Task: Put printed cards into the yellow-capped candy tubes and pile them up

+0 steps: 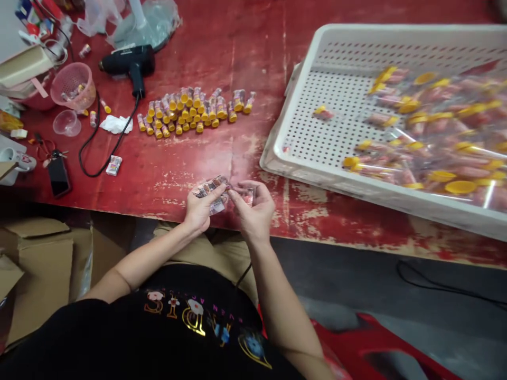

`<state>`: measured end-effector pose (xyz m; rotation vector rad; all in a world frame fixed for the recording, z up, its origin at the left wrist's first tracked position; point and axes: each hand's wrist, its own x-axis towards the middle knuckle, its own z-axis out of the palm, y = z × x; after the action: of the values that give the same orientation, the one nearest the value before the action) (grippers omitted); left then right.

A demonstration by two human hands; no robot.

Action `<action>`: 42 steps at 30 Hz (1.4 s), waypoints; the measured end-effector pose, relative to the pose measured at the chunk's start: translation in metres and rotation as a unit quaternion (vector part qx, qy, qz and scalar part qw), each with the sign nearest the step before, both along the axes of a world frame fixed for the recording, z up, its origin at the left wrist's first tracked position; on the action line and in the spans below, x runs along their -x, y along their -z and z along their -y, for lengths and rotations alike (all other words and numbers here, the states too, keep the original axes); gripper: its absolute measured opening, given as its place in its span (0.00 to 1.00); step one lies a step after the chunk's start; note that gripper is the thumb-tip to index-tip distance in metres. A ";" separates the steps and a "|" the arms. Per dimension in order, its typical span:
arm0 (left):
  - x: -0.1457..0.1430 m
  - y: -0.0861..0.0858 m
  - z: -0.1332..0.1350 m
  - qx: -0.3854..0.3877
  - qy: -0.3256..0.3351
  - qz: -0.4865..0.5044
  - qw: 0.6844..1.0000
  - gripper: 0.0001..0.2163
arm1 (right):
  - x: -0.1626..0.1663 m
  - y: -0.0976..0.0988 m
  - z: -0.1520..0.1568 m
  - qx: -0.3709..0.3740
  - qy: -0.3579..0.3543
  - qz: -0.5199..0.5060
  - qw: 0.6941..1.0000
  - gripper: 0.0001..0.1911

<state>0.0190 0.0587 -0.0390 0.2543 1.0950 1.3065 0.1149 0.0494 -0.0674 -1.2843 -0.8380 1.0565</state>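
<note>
The left hand [198,210] and right hand [256,214] pinch printed film [209,186] at the near edge of a red bench [178,158]; yellow-capped tubes [194,112] clustered beyond look finished, the film's handling apparently incomplete.

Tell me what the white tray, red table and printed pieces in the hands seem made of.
White tray: likely moulded plastic, smooth, with regular holes and rounded corners.
Red table: perhaps painted wood; the slightly glossy coat is worn to pale patches.
Printed pieces: thin and shiny-looking, so perhaps plastic film or coated paper.
</note>
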 end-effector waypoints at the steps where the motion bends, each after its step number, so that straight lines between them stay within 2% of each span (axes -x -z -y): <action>1: 0.003 0.001 0.000 -0.005 -0.023 -0.005 1.000 0.25 | 0.004 0.002 -0.002 0.004 0.010 -0.011 1.000 0.21; 3: 0.007 0.001 0.000 0.001 -0.054 -0.010 0.998 0.24 | 0.009 0.003 -0.003 0.029 0.007 -0.044 0.999 0.22; 6: 0.012 0.000 0.001 0.041 -0.053 0.015 0.998 0.21 | 0.007 0.000 0.004 0.035 -0.048 -0.079 0.995 0.22; 8: 0.015 -0.002 0.002 0.063 -0.060 0.036 0.996 0.18 | -0.002 -0.005 0.015 0.018 -0.093 -0.044 0.995 0.21; 10: 0.017 -0.004 0.003 0.075 -0.068 0.047 0.994 0.16 | -0.012 -0.012 0.030 -0.011 -0.109 0.033 0.993 0.20; 14: 0.016 -0.008 0.006 0.088 -0.039 0.062 0.993 0.16 | -0.021 -0.018 0.052 -0.099 -0.045 0.144 0.984 0.16; 17: 0.013 -0.010 0.011 0.095 -0.008 0.065 0.993 0.16 | -0.019 -0.016 0.057 -0.133 -0.024 0.203 0.970 0.15; 21: 0.010 -0.016 0.020 0.094 0.032 0.053 0.994 0.18 | -0.019 -0.021 0.060 -0.200 0.011 0.314 0.928 0.14; 23: 0.010 -0.018 0.024 0.084 0.041 0.051 0.994 0.18 | -0.020 -0.025 0.063 -0.223 0.025 0.334 0.915 0.14; 25: 0.011 -0.020 0.026 0.079 0.046 0.051 0.994 0.18 | -0.021 -0.029 0.068 -0.217 0.026 0.325 0.920 0.17; 29: 0.013 -0.020 0.024 0.088 0.046 0.052 0.994 0.15 | -0.021 -0.030 0.079 -0.189 -0.021 0.302 0.934 0.22; 31: 0.014 -0.019 0.022 0.093 0.042 0.057 0.993 0.13 | -0.020 -0.029 0.083 -0.174 0.027 0.278 0.945 0.21; 33: 0.014 -0.020 0.020 0.099 0.033 0.061 0.993 0.11 | -0.018 -0.029 0.086 -0.126 0.080 0.204 0.968 0.17; 36: 0.012 -0.023 0.019 0.116 0.018 0.072 0.990 0.10 | -0.016 -0.028 0.091 -0.067 0.091 0.093 0.989 0.13; 39: 0.011 -0.024 0.021 0.129 0.018 0.091 0.987 0.10 | -0.017 -0.026 0.093 -0.089 0.058 0.082 0.991 0.15; 42: 0.010 -0.023 0.024 0.142 0.035 0.099 0.984 0.08 | -0.020 -0.023 0.092 -0.129 0.048 0.139 0.981 0.17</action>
<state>0.0092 0.0343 -0.0162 -0.0493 1.0764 1.0729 0.1352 -0.0428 -0.0447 -1.2512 -1.0746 0.6750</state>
